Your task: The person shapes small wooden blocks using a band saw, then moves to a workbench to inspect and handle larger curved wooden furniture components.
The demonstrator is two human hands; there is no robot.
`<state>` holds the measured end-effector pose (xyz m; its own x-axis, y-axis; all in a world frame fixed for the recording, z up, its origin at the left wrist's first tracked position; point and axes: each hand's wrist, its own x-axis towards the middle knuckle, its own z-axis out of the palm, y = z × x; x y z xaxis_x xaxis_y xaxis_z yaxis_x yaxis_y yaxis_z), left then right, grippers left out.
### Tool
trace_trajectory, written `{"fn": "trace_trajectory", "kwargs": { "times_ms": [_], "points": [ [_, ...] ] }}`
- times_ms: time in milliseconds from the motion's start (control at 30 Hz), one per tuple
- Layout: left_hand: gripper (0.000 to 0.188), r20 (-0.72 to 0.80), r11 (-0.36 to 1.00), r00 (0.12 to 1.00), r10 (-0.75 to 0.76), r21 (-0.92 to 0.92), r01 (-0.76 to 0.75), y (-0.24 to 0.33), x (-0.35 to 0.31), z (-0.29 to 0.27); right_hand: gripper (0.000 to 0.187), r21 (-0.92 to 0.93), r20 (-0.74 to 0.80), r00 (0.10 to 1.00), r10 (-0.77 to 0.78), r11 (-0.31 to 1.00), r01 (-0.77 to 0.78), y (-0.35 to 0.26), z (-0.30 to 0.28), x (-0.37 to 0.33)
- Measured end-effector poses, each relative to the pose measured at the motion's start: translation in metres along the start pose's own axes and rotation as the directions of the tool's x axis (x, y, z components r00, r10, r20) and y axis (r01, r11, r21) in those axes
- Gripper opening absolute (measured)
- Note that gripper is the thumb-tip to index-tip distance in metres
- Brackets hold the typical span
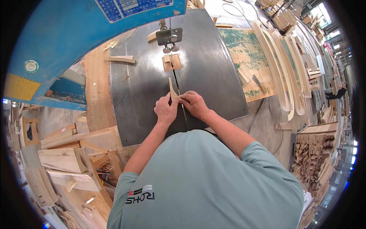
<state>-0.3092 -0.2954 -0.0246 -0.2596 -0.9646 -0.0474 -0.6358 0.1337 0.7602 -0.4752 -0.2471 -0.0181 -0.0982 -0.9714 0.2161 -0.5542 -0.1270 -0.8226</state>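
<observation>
Both my hands meet over the near half of a dark metal bandsaw table. My left hand grips a narrow, curved piece of pale wood, whose slim end points away from me. From the other side, my right hand pinches the near end of the same piece. Beyond the wood, a slot runs through the table to a pale wooden insert. Above that insert hangs the metal blade guide with its round rollers. A small wood block rests on the insert.
The blue saw body rises at the left. An offcut lies on the table's left side. At the right, a worn green board carries wood scraps and a scraper-like tool. Long curved wooden parts and stacked timber stand farther right.
</observation>
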Motion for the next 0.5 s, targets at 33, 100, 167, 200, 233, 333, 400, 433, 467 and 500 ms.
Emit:
{"fn": "trace_trajectory", "kwargs": {
  "times_ms": [33, 100, 167, 200, 233, 333, 400, 433, 467, 500],
  "points": [
    [0.047, -0.025, 0.999, 1.000, -0.002, 0.034, 0.003, -0.001, 0.005, 0.002, 0.012, 0.013, -0.010, 1.000, -0.017, 1.000, 0.017, 0.000, 0.002, 0.005],
    [0.047, -0.060, 0.997, 0.998, 0.002, 0.080, 0.003, -0.003, 0.012, 0.008, 0.012, 0.011, -0.016, 0.999, -0.036, 0.999, 0.036, 0.004, 0.002, 0.012],
    [0.045, -0.079, 0.995, 0.997, 0.013, 0.104, -0.005, -0.004, 0.016, 0.015, 0.012, -0.018, -0.008, 0.999, -0.041, 0.999, 0.041, 0.010, -0.001, 0.016],
    [0.044, -0.091, 0.994, 0.996, 0.017, 0.105, -0.007, -0.003, 0.019, 0.018, 0.011, -0.009, 0.001, 0.998, -0.055, 0.998, 0.055, 0.013, -0.003, 0.020],
    [0.043, -0.103, 0.994, 0.994, 0.021, 0.106, -0.010, -0.002, 0.022, 0.020, 0.011, 0.000, 0.010, 0.998, -0.069, 0.998, 0.069, 0.016, -0.006, 0.024],
    [0.040, -0.089, 0.995, 0.996, -0.004, 0.097, 0.012, 0.000, 0.033, 0.023, 0.011, -0.028, 0.050, 0.995, -0.092, 0.995, 0.093, 0.023, -0.012, 0.036],
    [0.038, -0.083, 0.995, 0.996, -0.019, 0.091, 0.027, 0.001, 0.039, 0.025, 0.012, -0.047, 0.067, 0.993, -0.101, 0.993, 0.104, 0.027, -0.015, 0.043],
    [0.038, -0.091, 0.996, 0.996, -0.019, 0.090, 0.027, 0.002, 0.040, 0.027, 0.012, -0.048, 0.069, 0.992, -0.106, 0.993, 0.109, 0.029, -0.015, 0.045],
    [0.038, -0.099, 0.996, 0.995, -0.019, 0.089, 0.028, 0.003, 0.042, 0.028, 0.012, -0.048, 0.070, 0.991, -0.111, 0.992, 0.114, 0.031, -0.016, 0.047],
    [0.038, -0.093, 0.995, 0.995, -0.023, 0.091, 0.032, 0.003, 0.043, 0.028, 0.012, -0.049, 0.070, 0.992, -0.108, 0.993, 0.111, 0.032, -0.016, 0.047]
  ]
}}
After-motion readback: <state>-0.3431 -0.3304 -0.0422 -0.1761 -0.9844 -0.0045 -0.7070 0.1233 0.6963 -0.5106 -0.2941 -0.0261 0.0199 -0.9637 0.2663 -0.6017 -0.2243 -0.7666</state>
